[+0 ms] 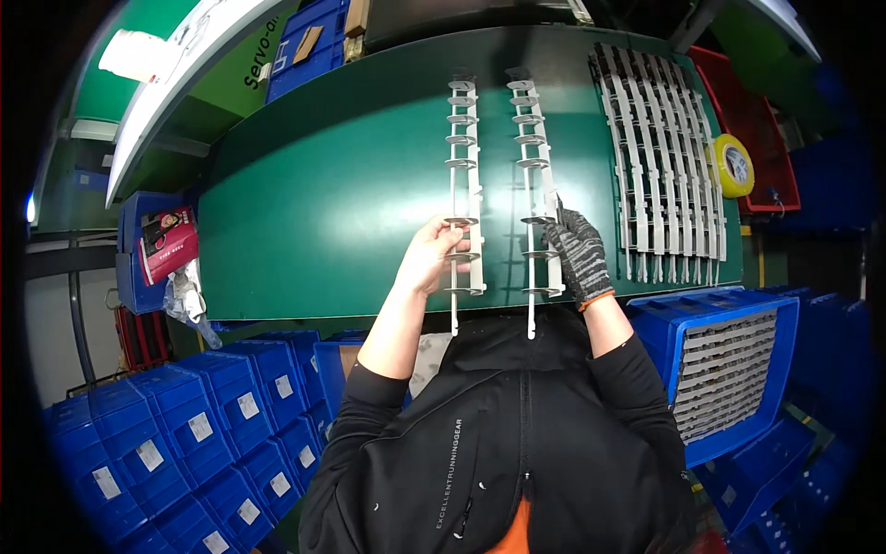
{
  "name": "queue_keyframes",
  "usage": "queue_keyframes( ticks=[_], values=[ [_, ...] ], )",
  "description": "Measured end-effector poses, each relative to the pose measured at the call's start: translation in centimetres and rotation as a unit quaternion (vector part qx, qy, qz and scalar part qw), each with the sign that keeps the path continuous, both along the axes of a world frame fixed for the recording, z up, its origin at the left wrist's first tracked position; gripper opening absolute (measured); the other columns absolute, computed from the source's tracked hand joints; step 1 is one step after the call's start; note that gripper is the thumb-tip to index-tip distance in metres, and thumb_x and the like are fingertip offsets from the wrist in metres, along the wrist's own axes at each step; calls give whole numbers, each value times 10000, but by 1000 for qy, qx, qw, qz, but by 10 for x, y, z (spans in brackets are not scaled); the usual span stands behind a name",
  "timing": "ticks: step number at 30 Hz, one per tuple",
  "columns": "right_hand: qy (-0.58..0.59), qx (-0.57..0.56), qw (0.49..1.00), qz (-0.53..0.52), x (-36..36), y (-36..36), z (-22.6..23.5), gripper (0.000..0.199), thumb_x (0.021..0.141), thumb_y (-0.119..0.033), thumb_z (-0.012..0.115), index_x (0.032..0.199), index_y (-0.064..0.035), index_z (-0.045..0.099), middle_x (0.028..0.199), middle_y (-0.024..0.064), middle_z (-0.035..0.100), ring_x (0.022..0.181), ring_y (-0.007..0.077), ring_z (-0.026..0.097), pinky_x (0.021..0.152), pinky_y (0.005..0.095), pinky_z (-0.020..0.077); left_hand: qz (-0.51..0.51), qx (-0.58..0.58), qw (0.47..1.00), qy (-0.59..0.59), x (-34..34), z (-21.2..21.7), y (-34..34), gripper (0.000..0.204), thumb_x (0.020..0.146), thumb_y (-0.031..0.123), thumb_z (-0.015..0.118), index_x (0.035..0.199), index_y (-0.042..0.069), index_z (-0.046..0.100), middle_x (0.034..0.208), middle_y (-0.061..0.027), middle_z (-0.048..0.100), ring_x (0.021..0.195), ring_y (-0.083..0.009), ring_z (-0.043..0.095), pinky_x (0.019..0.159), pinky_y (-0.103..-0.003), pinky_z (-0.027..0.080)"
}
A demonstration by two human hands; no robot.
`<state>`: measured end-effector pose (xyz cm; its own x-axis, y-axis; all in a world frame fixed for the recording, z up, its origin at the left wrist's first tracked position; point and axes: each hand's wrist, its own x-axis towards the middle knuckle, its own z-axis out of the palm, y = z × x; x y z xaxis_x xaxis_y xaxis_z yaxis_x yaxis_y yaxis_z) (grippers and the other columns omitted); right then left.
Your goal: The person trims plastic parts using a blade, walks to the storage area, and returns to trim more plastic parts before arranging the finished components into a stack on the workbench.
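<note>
Two long pale strips with a thin rod and several dark discs along them lie side by side on the green table, running away from me. My bare left hand [428, 256] is closed on the near part of the left disc strip [476, 189], its fingers around the rod and edge. My right hand [581, 257], in a grey and black knitted glove with an orange cuff, grips the right disc strip [544, 175] at its outer side near a disc. Its fingertips are partly hidden behind the strip. Both rods stick out past the table's near edge.
A layer of similar strips [660, 166] covers the table's right end, beside a yellow tape roll [732, 166] and a red bin [757, 138]. At lower right, a blue crate [789, 369] holds more strips. Blue crates [194, 415] are stacked at lower left. A magenta packet [169, 245] sits left.
</note>
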<state>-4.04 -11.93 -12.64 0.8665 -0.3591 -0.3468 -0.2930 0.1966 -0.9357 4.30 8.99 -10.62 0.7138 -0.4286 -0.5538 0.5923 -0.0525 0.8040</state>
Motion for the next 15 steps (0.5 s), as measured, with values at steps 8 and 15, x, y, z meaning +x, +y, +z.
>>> queue_keyframes(
  ticks=[8,15],
  values=[
    [-24,51,997,44,-13,16,14,149,801,-72,556,907,33,572,784,72,610,694,131,540,652,263,448,-42,-7,999,-29,-20,27,-27,274,842,204,519,1068,50,489,877,-18,536,770,-86,544,577,-250,508],
    [-32,69,996,42,-21,18,29,158,808,-70,566,929,32,572,846,66,601,756,112,532,673,245,441,-49,-34,998,-25,-29,32,-27,263,855,205,518,1063,46,489,930,-27,542,777,-92,548,570,-249,509]
  ],
)
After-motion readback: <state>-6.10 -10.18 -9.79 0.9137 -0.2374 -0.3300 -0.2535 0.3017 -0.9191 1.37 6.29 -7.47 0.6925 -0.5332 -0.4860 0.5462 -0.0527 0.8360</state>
